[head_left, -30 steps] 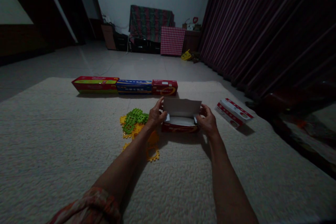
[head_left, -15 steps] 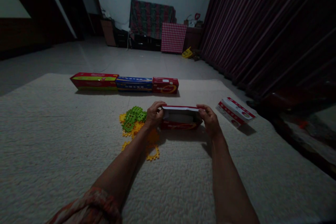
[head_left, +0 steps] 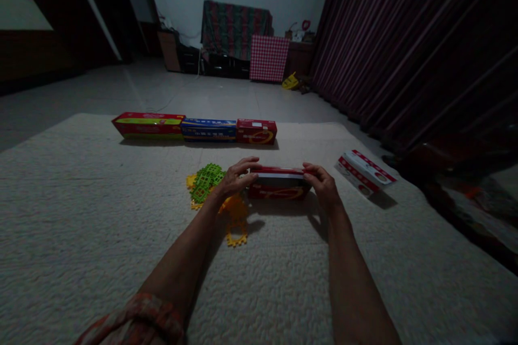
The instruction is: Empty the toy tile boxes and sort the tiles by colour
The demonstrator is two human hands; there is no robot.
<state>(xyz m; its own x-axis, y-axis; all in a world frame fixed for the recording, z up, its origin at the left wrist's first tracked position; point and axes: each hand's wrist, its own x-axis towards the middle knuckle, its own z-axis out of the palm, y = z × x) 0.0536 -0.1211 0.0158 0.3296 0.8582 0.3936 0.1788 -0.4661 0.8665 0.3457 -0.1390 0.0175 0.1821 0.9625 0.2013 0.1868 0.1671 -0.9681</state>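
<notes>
While its lid (head_left: 281, 170) tilts over a dark gap, a red box (head_left: 277, 193) sits on the pale mat (head_left: 283, 280).
If one corner goes down ahead of the other, the white flap (head_left: 279, 176) could catch and crease. The red box looks dark and glossy, with a yellowish curve along its near side. The left hand (head_left: 238, 175) seems to pinch the lid's left corner between thumb and fingers, the right hand (head_left: 326, 187) its right corner. Green pieces (head_left: 207, 183) and yellow pieces (head_left: 236, 209) lie just left. On the far side, a red-and-green box (head_left: 148, 126), a blue box (head_left: 209, 131) and a smaller maroon box (head_left: 256, 132) lie end to end; a white box (head_left: 366, 170) with red bands lies right.
</notes>
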